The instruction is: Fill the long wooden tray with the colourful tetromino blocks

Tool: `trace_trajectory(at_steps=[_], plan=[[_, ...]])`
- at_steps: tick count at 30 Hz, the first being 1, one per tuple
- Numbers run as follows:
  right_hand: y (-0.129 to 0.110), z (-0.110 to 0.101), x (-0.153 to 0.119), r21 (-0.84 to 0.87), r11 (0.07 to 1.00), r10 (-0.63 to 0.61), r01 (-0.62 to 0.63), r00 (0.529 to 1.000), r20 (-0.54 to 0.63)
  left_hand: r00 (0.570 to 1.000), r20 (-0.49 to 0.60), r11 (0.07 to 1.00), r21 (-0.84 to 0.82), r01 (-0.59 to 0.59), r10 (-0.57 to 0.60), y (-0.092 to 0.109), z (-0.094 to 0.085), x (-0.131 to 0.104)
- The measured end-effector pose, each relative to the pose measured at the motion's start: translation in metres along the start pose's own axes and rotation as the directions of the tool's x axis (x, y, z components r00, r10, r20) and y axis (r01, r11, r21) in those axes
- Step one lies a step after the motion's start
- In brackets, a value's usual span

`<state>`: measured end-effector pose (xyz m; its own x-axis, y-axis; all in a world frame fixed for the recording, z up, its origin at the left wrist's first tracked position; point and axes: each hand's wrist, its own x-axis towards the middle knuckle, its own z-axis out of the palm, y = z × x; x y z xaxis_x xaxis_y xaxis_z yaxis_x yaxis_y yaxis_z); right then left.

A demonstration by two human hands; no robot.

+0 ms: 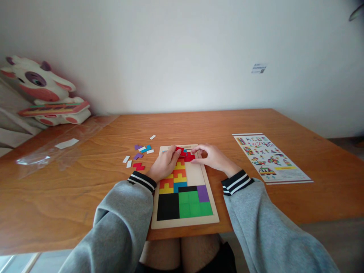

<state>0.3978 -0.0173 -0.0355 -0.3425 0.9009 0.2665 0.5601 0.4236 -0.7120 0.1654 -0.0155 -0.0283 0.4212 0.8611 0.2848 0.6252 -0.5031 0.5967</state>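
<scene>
A wooden puzzle board (215, 212) lies in front of me, partly filled with black, green, purple, blue, orange and yellow block pieces. Between the thumb and fingers of my left hand (165, 165) is a red puzzle piece (180, 151), over the board's far part. Another red piece (189, 157) lies on the board, just right of that one. My right hand (213, 157) hovers at the board's upper right edge, thumb and fingertips apart beside this second piece. Whether it touches the piece, I cannot tell. A bare patch (196, 174) of the board shows below the red pieces.
Left of the board lie several loose pieces, among them a red one (138, 166), a purple one (138, 156) and white ones (126, 159). A printed pattern sheet (270, 159) is on the right. A cow keyboard toy (54, 94) and clear plastic wrapping (65, 148) occupy the left.
</scene>
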Motion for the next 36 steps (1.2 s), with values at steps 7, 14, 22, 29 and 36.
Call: trace_trajectory(at_steps=[7, 14, 22, 29, 36], plan=[[0.007, 0.004, 0.001, 0.137, 0.989, 0.057, -0.061, 0.998, 0.034, 0.993, 0.041, 0.982, 0.146, -0.119, 0.114, -0.002, -0.003, -0.001], [0.007, 0.006, 0.0, 0.203, 0.976, 0.074, -0.073, 0.997, 0.001, 0.978, 0.057, 0.969, 0.137, -0.205, 0.199, -0.004, -0.001, -0.004], [0.012, 0.007, 0.0, 0.235, 0.97, 0.08, -0.061, 0.994, -0.072, 0.957, 0.107, 0.948, 0.141, -0.284, 0.27, -0.005, 0.002, -0.004], [0.015, 0.006, 0.0, 0.233, 0.969, 0.105, -0.079, 0.989, -0.104, 0.964, 0.097, 0.937, 0.228, -0.264, 0.248, -0.006, 0.0, -0.004], [-0.004, 0.001, -0.007, 0.281, 0.956, 0.062, -0.085, 0.994, 0.09, 0.985, 0.053, 0.956, 0.239, -0.171, 0.163, -0.007, 0.002, -0.003]])
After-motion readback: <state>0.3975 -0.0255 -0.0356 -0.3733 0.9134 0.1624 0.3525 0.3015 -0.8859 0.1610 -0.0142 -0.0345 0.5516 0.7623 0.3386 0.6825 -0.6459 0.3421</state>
